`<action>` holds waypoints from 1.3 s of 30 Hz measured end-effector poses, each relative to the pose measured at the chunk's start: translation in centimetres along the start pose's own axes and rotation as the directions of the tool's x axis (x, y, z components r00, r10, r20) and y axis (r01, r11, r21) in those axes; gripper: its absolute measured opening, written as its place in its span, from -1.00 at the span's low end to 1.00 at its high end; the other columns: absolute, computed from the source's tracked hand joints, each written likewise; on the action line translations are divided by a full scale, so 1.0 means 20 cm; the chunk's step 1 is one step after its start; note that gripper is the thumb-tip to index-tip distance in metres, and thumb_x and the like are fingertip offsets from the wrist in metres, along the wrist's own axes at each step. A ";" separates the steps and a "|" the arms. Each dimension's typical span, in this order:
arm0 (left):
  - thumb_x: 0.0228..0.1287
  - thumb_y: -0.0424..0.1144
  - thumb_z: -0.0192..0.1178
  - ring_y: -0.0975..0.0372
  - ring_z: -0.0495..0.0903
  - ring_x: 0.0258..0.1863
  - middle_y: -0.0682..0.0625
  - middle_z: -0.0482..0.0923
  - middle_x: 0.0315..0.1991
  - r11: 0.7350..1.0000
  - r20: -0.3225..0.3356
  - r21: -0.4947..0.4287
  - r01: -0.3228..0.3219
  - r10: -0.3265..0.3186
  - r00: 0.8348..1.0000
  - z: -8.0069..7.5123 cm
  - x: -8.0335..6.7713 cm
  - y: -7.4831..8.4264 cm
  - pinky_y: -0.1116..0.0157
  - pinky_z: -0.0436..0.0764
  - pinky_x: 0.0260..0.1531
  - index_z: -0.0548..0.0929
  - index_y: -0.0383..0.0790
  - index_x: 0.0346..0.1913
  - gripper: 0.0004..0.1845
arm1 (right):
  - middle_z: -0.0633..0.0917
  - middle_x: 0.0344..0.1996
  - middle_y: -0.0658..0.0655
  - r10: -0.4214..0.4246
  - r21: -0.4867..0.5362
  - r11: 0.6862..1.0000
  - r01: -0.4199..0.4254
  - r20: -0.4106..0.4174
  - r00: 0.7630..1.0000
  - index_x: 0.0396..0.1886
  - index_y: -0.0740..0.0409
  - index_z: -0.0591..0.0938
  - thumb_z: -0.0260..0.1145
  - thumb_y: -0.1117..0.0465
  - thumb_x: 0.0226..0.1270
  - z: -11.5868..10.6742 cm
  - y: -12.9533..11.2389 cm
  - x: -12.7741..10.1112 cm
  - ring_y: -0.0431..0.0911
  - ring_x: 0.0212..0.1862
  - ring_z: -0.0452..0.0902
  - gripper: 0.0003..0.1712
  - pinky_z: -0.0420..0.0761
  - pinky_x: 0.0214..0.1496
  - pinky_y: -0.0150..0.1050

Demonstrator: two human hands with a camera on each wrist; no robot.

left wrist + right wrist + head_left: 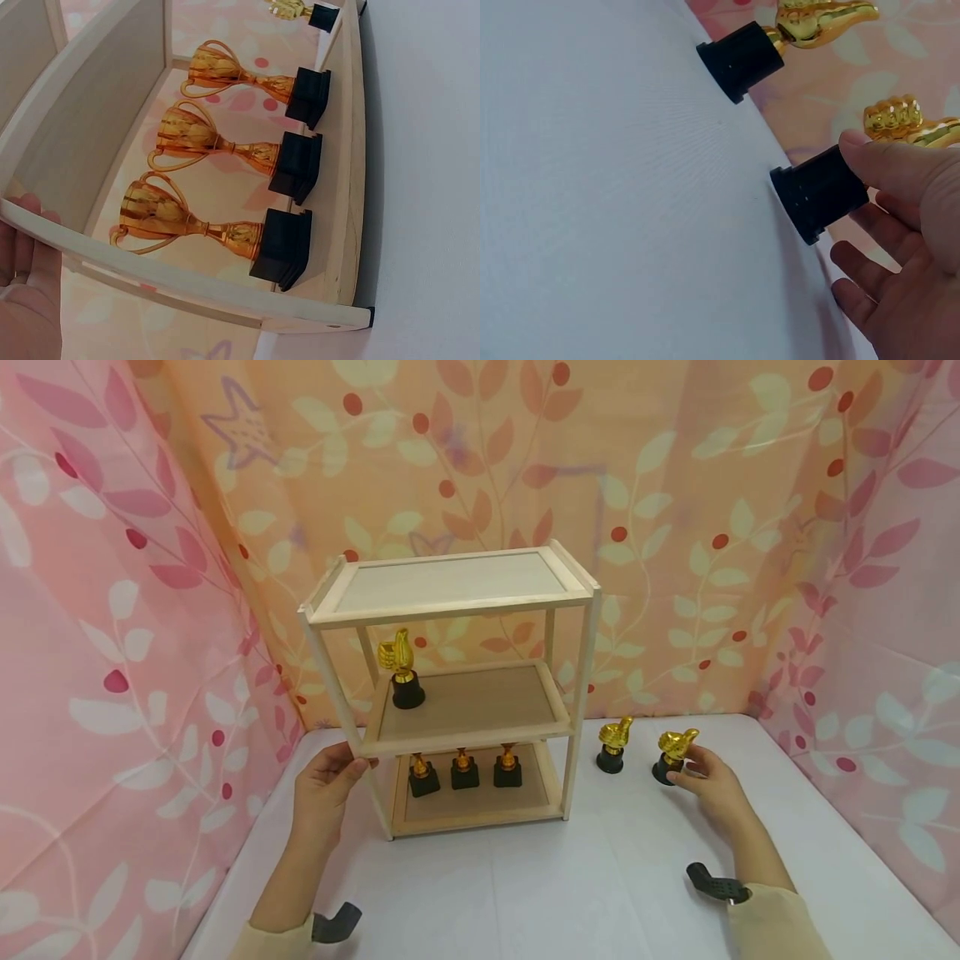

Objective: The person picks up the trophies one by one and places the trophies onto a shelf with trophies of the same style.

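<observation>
Now upright thumbs-up trophy [673, 753], thumb leftward, right hand [711, 787] gripping base

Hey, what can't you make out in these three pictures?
- Cup trophies on the bottom shelf: the head view shows only stems and bases; the middle shelf hides the cups.
- Left hand: the left wrist view cuts it off at the edge.
- Right hand grip on the thumbs-up trophy: fingertips partly hidden behind it.

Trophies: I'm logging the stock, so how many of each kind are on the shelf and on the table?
Thumbs-up trophies: 3, one on the middle shelf, two on the table.
Cup trophies: 3, on the bottom shelf.
Total: 6.
</observation>
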State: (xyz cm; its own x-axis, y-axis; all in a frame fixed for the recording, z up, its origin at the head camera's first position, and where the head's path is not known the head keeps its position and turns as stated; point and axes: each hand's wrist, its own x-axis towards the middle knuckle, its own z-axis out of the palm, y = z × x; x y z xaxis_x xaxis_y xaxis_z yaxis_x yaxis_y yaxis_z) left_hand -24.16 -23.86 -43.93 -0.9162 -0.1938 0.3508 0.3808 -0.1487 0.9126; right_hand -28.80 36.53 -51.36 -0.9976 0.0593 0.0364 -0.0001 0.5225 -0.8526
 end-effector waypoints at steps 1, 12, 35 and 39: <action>0.35 -0.54 0.27 0.22 0.79 -0.25 0.01 0.76 -0.29 1.000 0.000 0.001 0.002 -0.002 1.000 0.00 0.00 0.00 0.36 0.69 0.04 0.57 -0.57 0.09 -0.70 | 0.20 0.52 0.50 0.005 0.007 1.000 -0.005 -0.004 1.000 0.61 0.35 0.01 0.40 0.00 0.42 0.01 0.01 0.00 0.46 0.49 0.13 0.06 0.25 0.41 0.43; 0.38 -0.53 0.24 0.22 0.77 -0.22 0.02 0.77 -0.28 1.000 0.013 -0.021 0.003 -0.003 1.000 0.00 0.00 -0.01 0.35 0.68 0.06 0.58 -0.51 0.09 -0.73 | 0.36 0.40 0.57 -0.010 -0.074 0.997 0.004 -0.076 0.997 0.52 0.43 0.20 0.40 -0.04 0.42 0.05 0.06 0.01 0.44 0.41 0.30 -0.04 0.26 0.43 0.37; 0.41 -0.51 0.21 0.26 0.75 -0.19 0.05 0.76 -0.26 0.998 0.031 -0.062 0.022 -0.020 0.999 0.01 -0.01 -0.01 0.37 0.67 0.05 0.60 -0.38 0.06 -0.79 | 0.53 0.30 0.47 0.038 -0.108 0.992 -0.063 -0.216 0.976 0.45 0.33 0.39 0.39 -0.17 0.39 0.10 0.07 0.02 0.35 0.31 0.47 -0.12 0.38 0.35 0.31; 0.41 -0.49 0.21 0.27 0.76 -0.18 0.07 0.77 -0.25 0.998 0.034 -0.064 0.020 -0.018 0.999 0.01 -0.02 -0.01 0.38 0.67 0.05 0.61 -0.36 0.05 -0.79 | 0.55 0.27 0.47 0.014 -0.103 0.994 -0.038 -0.228 0.974 0.44 0.33 0.40 0.39 -0.18 0.39 0.09 0.07 0.02 0.33 0.30 0.49 -0.13 0.44 0.31 0.27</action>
State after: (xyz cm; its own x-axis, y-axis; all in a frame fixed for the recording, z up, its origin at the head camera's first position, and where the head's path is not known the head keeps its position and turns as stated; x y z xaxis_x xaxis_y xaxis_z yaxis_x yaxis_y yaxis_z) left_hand -23.94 -23.68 -44.11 -0.9265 -0.1579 0.3415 0.3697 -0.2143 0.9041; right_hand -29.42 35.79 -53.53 -0.9554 0.2588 0.1425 0.0453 0.6049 -0.7950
